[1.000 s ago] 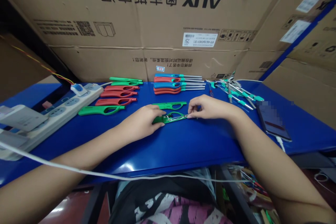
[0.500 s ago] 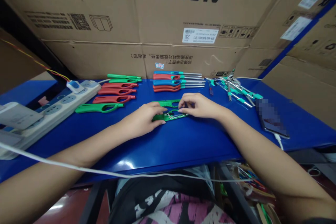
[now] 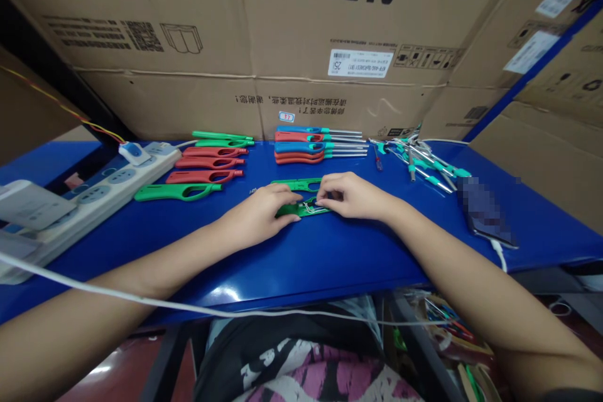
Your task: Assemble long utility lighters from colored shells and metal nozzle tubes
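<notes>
A green casing half (image 3: 308,210) with white wires and small parts inside lies on the blue table. My left hand (image 3: 264,210) grips its left end between thumb and fingers. Over its right part is my right hand (image 3: 346,195), fingertips pinched at the wires; the exact piece between them is too small to make out. Just behind lies a second green casing half (image 3: 296,185), its right end partly hidden by my right hand.
Red casings (image 3: 207,163) and a green casing (image 3: 179,192) lie left, beside a white power strip (image 3: 117,182). Assembled lighters (image 3: 301,147) lie behind, metal rods with teal parts (image 3: 424,160) and a phone (image 3: 487,210) right. A white cable (image 3: 198,309) crosses in front.
My right hand has shifted slightly left and toward me along the green casing half, its fingertips now nearer the middle. My left hand has barely moved.
</notes>
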The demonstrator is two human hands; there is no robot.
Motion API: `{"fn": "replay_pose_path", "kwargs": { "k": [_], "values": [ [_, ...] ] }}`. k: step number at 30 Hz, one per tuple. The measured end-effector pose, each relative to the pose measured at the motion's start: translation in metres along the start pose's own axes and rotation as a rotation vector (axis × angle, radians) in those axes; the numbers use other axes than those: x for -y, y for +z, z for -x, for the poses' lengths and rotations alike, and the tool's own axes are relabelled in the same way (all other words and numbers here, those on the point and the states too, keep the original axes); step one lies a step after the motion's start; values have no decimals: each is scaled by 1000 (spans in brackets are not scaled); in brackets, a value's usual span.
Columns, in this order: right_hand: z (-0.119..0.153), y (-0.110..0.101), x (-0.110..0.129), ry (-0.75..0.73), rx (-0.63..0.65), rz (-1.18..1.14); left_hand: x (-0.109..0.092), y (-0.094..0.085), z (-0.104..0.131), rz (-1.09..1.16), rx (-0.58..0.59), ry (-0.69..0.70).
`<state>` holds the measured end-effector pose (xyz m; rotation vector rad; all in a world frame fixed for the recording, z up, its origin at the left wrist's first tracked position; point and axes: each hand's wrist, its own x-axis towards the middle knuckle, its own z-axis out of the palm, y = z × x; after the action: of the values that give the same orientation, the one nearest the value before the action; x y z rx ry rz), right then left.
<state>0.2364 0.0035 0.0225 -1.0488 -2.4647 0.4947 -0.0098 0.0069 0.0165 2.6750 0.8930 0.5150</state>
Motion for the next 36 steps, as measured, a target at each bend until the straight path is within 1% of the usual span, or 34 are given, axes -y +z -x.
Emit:
{"fn": "replay_pose_path", "kwargs": {
  "k": [3, 11, 17, 19, 22, 24, 31, 36],
  "values": [
    [0, 1, 0, -2, 2, -11, 0, -1, 0, 4, 6, 2],
    [-2, 5, -3, 5, -42, -102, -2, 0, -1, 31, 20, -16],
    [-1, -3, -1, 25, -15, -76, -3, -1, 1, -1, 51, 39],
    [2, -9, 0, 30, 11, -74, -3, -1, 2, -12, 61, 47],
    [6, -16, 1, 43, 107, -79, -3, -2, 3, -13, 75, 45],
    [7, -18, 1, 57, 141, -77, -3, -2, 3, -15, 71, 45],
    [6, -16, -1, 49, 136, -100, -7, -4, 4, -31, 57, 18],
    [9, -18, 0, -28, 172, -118, -9, -7, 5, -72, 64, 50]
  ]
}}
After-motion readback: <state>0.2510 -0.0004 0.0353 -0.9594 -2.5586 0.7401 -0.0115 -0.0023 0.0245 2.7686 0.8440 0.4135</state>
